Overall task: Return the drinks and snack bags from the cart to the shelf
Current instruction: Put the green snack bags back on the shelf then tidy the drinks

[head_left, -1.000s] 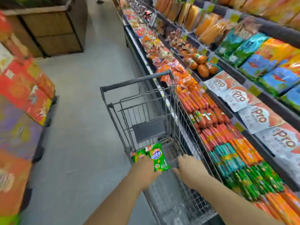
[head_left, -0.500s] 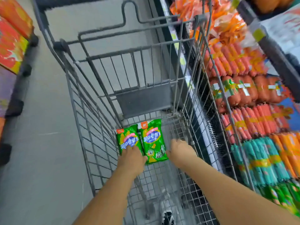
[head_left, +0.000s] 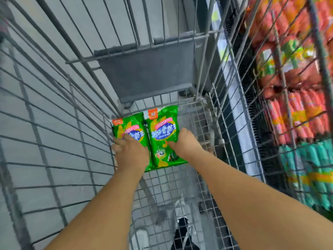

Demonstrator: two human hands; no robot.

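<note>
Two green snack bags (head_left: 146, 136) lie side by side on the cart (head_left: 180, 186) floor; left hand (head_left: 131, 152) curls over the left one, right hand (head_left: 183, 141) rests partly open on the right. Pinch each firmly before lifting.

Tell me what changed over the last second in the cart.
Both hands reached deeper into the cart: left hand now lies on the left green bag, right hand on the right green bag. The bags stayed side by side on the cart floor.

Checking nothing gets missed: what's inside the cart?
Two green snack bags lie side by side on the cart floor, one under each of the hands. Anything under them is covered.
</note>
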